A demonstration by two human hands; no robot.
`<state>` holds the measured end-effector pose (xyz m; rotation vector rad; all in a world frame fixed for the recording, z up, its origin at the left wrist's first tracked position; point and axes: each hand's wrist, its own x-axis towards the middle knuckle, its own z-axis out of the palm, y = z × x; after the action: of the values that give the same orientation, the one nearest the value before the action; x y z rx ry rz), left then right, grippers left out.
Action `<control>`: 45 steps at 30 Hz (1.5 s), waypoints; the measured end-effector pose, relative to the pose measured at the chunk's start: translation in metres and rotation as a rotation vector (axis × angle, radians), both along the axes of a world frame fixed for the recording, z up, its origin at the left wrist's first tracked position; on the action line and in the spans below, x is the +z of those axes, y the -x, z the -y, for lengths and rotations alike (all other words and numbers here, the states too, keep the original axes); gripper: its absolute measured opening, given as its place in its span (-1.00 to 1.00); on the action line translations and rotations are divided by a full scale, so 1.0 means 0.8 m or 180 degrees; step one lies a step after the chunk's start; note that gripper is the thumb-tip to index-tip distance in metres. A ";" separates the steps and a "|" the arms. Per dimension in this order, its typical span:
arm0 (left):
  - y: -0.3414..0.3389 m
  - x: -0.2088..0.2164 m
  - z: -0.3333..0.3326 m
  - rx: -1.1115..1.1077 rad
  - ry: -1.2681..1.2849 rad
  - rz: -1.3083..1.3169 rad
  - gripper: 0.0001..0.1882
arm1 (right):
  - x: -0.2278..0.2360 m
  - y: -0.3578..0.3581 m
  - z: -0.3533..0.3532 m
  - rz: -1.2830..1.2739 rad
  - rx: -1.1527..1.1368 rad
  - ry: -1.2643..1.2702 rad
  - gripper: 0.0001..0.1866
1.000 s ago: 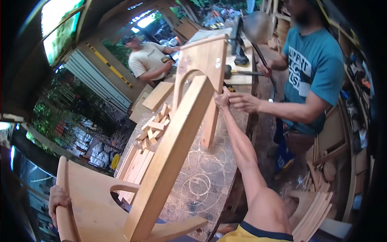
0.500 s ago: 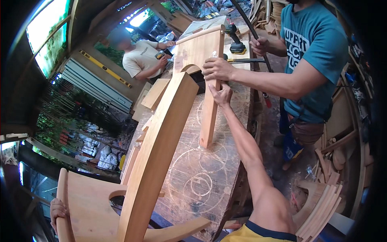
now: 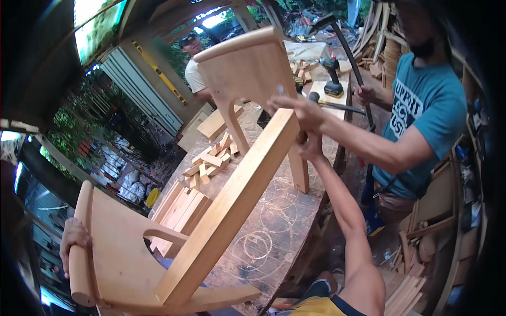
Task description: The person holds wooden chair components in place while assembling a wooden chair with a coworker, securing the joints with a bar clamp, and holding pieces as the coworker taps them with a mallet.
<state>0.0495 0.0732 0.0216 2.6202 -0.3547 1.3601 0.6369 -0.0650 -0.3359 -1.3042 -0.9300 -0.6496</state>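
Note:
A pale wooden furniture frame has two arched end panels and a thick beam (image 3: 232, 205) between them. At the lower left, my left hand (image 3: 76, 242) is closed round the rounded top edge of the near end panel (image 3: 124, 247). My right hand (image 3: 312, 145) reaches to a leg of the far end panel (image 3: 245, 68) and is closed on it; its fingers are partly hidden by the beam end and a co-worker's hand. That co-worker's blurred hand (image 3: 300, 111) is at the far panel beside the beam end. Their other hand (image 3: 365, 96) holds a long dark-handled tool (image 3: 345, 47).
Under the frame lies a scratched worktable (image 3: 295, 237) with drawn circles. Wood offcuts (image 3: 211, 163) and stacked boards (image 3: 182, 210) lie on its left side. A cordless drill (image 3: 332, 79) and a mallet (image 3: 337, 106) are at the far right. Another person (image 3: 195, 68) stands beyond.
The far panel has swung up and right, showing both its legs, and the beam end has moved right. My right hand has moved right and down with the leg. The near panel has risen in view.

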 end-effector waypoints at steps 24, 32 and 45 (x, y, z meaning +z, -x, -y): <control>-0.062 -0.027 0.055 0.0390 0.0497 0.0745 -0.42 | 0.077 0.201 0.044 -0.1323 0.0280 0.0222 -0.82; -0.024 -0.041 0.044 0.0548 0.0596 0.0901 -0.43 | 0.048 0.127 -0.061 -0.1903 0.1053 -0.0789 -0.63; -0.032 -0.036 0.051 0.0223 0.0529 0.0983 -0.45 | 0.059 0.081 -0.029 -0.1396 -0.0426 -0.1164 -0.66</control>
<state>0.0751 0.0323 -0.0071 2.3109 -0.1798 1.7407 0.5719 -0.0416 -0.2886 -1.1203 -0.3484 -0.5722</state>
